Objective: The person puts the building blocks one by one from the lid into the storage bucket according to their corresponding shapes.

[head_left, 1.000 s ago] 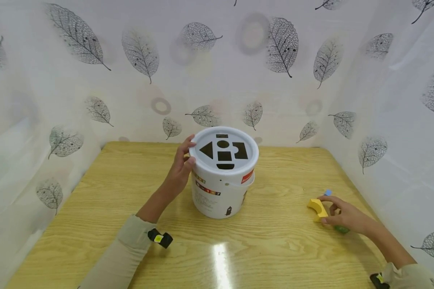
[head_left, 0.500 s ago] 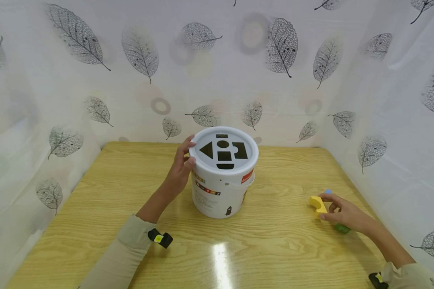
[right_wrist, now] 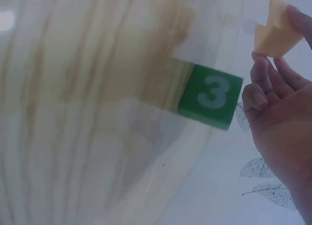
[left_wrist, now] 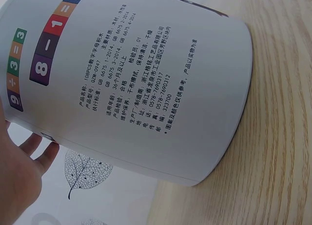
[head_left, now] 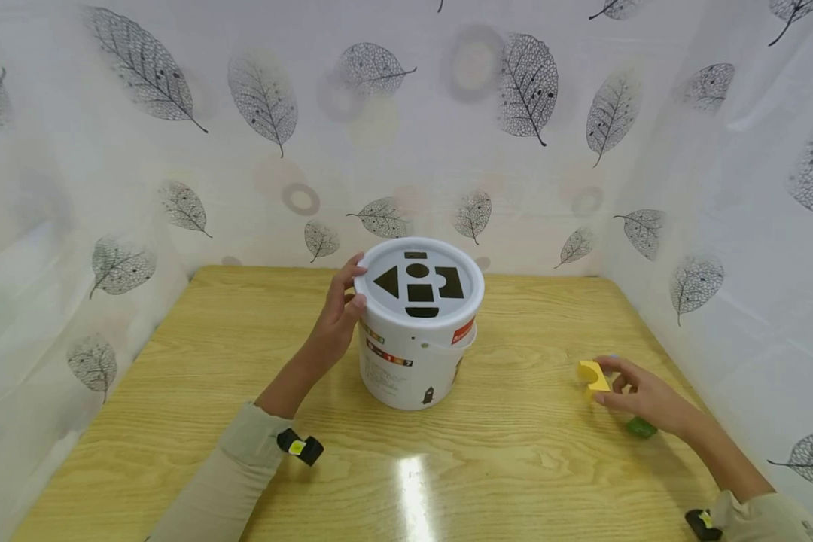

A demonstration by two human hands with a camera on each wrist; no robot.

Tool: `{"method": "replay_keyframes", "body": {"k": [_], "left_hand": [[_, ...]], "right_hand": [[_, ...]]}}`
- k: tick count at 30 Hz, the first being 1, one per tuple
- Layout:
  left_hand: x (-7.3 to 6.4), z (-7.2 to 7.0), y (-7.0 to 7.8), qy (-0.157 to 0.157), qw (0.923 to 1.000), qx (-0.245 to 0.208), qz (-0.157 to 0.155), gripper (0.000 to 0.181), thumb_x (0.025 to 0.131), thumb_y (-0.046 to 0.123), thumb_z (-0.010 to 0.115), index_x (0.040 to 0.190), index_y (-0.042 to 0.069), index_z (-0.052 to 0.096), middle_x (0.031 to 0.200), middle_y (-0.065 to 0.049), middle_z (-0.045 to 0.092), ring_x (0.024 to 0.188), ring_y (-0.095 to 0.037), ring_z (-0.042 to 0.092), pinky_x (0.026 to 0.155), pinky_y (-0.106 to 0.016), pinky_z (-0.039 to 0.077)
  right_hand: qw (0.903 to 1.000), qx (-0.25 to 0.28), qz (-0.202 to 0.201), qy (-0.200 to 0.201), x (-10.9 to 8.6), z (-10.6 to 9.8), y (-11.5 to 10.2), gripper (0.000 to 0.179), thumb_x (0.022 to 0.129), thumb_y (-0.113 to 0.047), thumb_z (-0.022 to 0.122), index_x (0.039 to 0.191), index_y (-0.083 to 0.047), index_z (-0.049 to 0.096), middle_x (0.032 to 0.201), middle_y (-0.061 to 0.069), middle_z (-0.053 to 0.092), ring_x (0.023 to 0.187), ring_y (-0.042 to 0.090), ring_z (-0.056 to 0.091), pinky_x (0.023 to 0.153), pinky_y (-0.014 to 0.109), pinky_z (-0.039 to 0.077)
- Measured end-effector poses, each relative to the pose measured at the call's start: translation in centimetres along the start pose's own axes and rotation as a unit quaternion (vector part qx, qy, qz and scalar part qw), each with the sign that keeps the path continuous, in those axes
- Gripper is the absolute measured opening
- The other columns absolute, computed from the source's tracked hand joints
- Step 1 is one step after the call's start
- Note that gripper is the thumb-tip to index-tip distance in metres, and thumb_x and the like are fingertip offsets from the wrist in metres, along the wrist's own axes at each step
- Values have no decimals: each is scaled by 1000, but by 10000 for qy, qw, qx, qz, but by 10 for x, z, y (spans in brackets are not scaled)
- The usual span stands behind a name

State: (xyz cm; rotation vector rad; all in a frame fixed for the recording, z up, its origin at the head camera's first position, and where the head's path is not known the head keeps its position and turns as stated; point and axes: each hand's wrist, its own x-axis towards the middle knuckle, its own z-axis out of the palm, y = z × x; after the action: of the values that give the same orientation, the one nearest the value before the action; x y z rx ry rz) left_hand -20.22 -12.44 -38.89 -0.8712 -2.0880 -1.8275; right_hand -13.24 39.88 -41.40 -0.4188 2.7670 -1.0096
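A white bucket [head_left: 409, 369] with a lid [head_left: 470, 293] of cut-out shapes stands upright mid-table. My left hand [head_left: 339, 320] grips its lid edge on the left side; in the left wrist view, fingertips [left_wrist: 46, 154] show against the printed wall. To the right, my right hand [head_left: 644, 395] pinches a yellow arch block [head_left: 591, 374] between thumb and fingers, notch facing left. Below that hand lies a green block [head_left: 641, 427], marked with a 3 in the right wrist view. A blue block [head_left: 613, 358] is mostly hidden behind the right hand.
The wooden table [head_left: 515, 467] is enclosed at the back and sides by leaf-printed sheeting [head_left: 406, 150]. The bucket's white handle [head_left: 464, 345] hangs down along its right side. Both wrists wear dark straps.
My right hand has lifted the yellow arch block slightly and moved it away from me, showing more of the green block and covering more of the blue one. The left hand and bucket stay still.
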Motion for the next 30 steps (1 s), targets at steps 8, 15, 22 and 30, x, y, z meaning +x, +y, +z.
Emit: {"method": "replay_keyframes", "body": {"k": [8,15,22,30], "left_hand": [[0,0,-1,-2,10000,14,-20,46,102,28,37,145,14,28,168,5,13,132,-36,37,94,-55,45],[0,0,-1,-19,10000,40,-4,46,102,28,37,145,14,28,168,5,13,133,-32,36,95,-54,45],[0,0,0,-52,10000,57,-32,45,103,27,36,145,15,27,168,4,11,134,-32,35,96,-54,45],[0,0,1,-35,9999,113,-14,44,103,24,36,145,14,27,168,1,11,133,-32,36,95,-52,45]], "right_hand": [[9990,47,-319,311,11,4,-26,66,96,-20,67,152,-3,37,126,19,55,84,8,54,62,27,44],[9980,116,-519,343,24,5,-53,62,96,-20,66,151,-9,40,94,8,61,74,15,56,56,29,41],[9942,341,-945,378,39,3,-86,59,95,-14,67,148,-6,42,90,7,63,70,16,58,52,28,42],[9923,322,-1107,461,52,-5,-133,60,92,-14,72,146,-10,45,88,8,63,60,19,53,49,29,42]]}}
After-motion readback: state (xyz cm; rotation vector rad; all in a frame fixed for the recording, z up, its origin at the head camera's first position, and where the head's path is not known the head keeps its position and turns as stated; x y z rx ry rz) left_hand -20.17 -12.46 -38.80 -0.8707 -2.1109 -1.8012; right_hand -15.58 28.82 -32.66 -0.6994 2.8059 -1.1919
